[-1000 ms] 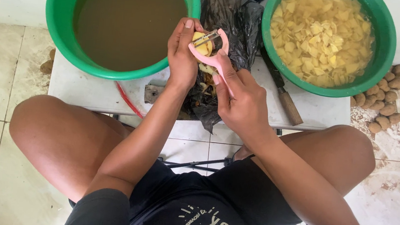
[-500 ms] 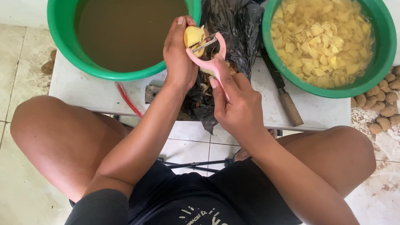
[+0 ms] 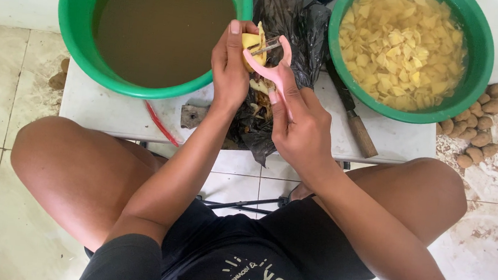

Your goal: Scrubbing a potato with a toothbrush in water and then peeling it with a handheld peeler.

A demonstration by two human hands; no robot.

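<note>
My left hand (image 3: 230,66) grips a small yellow peeled potato (image 3: 250,42) above a black plastic bag (image 3: 285,22) that holds peelings. My right hand (image 3: 299,123) holds a pink peeler (image 3: 271,66) with its blade laid on the potato's right side. A thin strip of peel curls up at the blade. Both hands hover over the middle of a low white table (image 3: 100,107).
A green basin (image 3: 71,25) of murky brown water stands at the left; another green basin (image 3: 478,71) full of cut potato pieces in water at the right. A wooden-handled knife (image 3: 354,120) lies beside the bag. Unpeeled potatoes (image 3: 482,120) are heaped on the tiled floor at right.
The potato has been turned in my left hand, and the peeler has slid up along it, lifting a strip of peel. Basins and knife are unmoved.
</note>
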